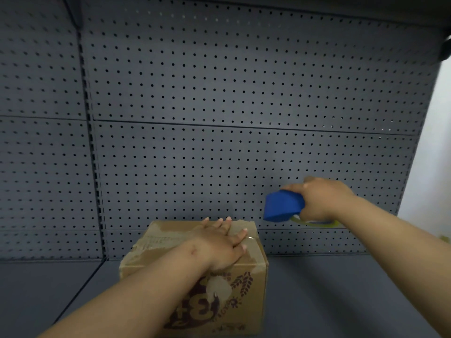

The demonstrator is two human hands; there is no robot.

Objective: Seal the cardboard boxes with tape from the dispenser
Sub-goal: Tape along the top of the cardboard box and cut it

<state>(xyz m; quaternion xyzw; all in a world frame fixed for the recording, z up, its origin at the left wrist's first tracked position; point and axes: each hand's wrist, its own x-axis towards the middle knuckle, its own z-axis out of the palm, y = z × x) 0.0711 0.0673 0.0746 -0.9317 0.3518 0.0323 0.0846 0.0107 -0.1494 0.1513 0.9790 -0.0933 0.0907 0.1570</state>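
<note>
A brown cardboard box (244, 296) with dark purple print on its front stands on the grey shelf, low in the middle of the view. Its top flaps are down and carry shiny strips of clear tape. My left hand (220, 245) lies flat on the box top, fingers spread. To the right and above the box, my right hand (322, 201) grips a blue tape dispenser (283, 206) in the air, apart from the box. The clear tape roll (314, 223) shows under that hand.
A dark grey pegboard wall (219, 93) rises right behind the box. The grey shelf surface (329, 289) stretches left and right of the box. A slotted upright post (95, 167) runs down the left. A white wall (429, 154) shows at the right edge.
</note>
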